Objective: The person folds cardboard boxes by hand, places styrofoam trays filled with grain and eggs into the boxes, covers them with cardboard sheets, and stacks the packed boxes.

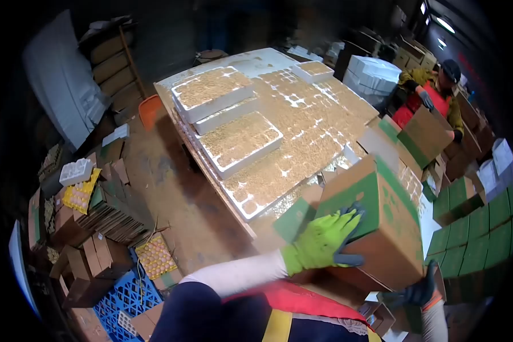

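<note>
A brown cardboard box [393, 251] with green printed panels is tilted in front of me, at the table's near right edge. My left hand [325, 236], in a lime-green glove with grey fingertips, presses against its near left side, fingers stretched along the green panel and thumb below. At the box's lower right corner, my right hand [422, 289] in a dark glove grips the edge; part of its fingers is hidden. One green flap [296, 221] sticks out to the left. The inside of the box faces away from me.
Filled foam trays [239, 142] of tan granular material cover the table [168, 91], some stacked. A co-worker [433, 97] handles another carton at right. Green-and-brown cartons [476, 233] stand stacked there. Egg trays [155, 256], flattened cardboard and a blue pallet [125, 305] lie left.
</note>
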